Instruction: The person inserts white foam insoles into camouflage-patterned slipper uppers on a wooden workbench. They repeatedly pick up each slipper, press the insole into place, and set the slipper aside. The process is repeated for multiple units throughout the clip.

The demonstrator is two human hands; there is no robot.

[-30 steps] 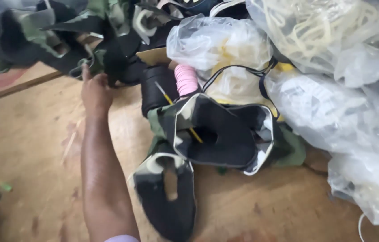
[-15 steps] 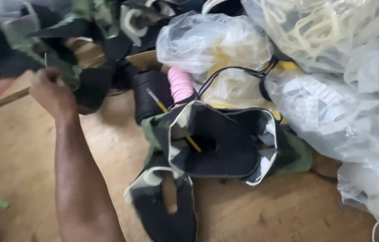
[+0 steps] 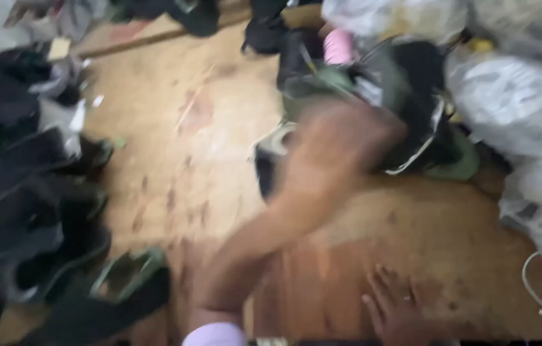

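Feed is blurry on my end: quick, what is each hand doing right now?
Left hand: motion-blurred over the black-and-camouflage fabric pieces; open, closed or holding cannot be told.
Right hand: open, fingers spread flat on the wooden surface, holding nothing.

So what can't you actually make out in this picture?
- Left hand, head view: smeared by motion blur; whether it grips the black and green fabric pieces beneath it cannot be told.
- Right hand, head view: fingers rest on the wooden floor, the rest cut off by the bottom edge.
- Clear plastic bags: contents too blurred to name.
- White cable: runs off the right edge.
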